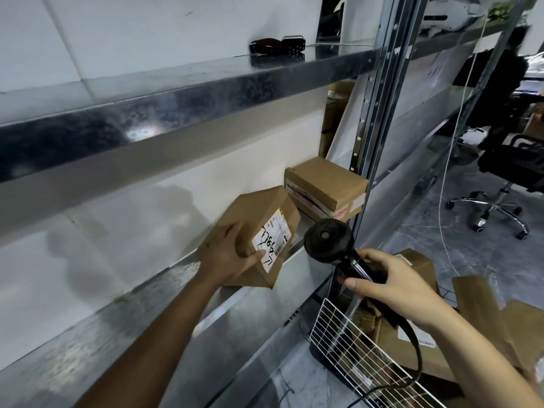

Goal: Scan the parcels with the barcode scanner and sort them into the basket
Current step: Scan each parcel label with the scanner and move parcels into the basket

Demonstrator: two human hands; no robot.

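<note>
Appearing light and stiff, the cardboard parcel [265, 213] is held tilted over the shelf [259, 307] edge, its corner clasped by fingers [235, 231] of the left hand [226, 254], while the scanner [326, 237] is gripped in the right hand [394, 287].

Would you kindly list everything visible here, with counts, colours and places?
held parcel: one, brown with white label, tilted at the lower shelf's front edge
shelf parcels: two, brown, stacked at the shelf's right end
barcode scanner: one, black, right of the held parcel
basket: one, white wire, lower right beside the rack
basket parcels: several, brown, inside the basket
shelving rack: one, grey metal, across the left
office chair: one, black, far right on the floor
left hand: one, fingers grip the held parcel
right hand: one, holds the barcode scanner's handle
</note>
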